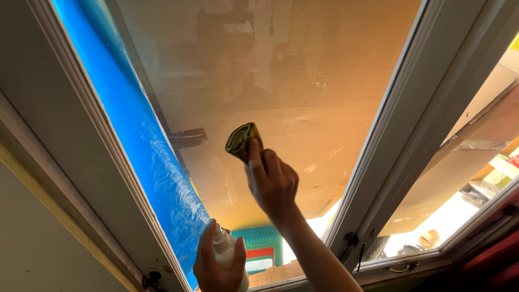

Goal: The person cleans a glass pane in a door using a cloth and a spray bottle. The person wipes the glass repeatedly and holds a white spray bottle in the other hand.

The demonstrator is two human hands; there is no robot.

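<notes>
Right hand (pixel 273 181) fingers clamp a folded olive cloth (pixel 241 140) against smooth window glass (pixel 303 81); left hand (pixel 216 265) fingers wrap a white spray bottle (pixel 223 250).

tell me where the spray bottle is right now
In the head view, the white spray bottle is at the bottom, left of centre, held in the left hand beside the blue plastic sheet.

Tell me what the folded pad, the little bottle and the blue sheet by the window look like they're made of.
Folded pad in the right hand: soft cloth, yellow-green, matte; its rolled layers show at the end. Bottle in the left hand: likely white plastic, smooth with a slight sheen. Blue sheet: thin plastic film, glossy and wrinkled.
</notes>
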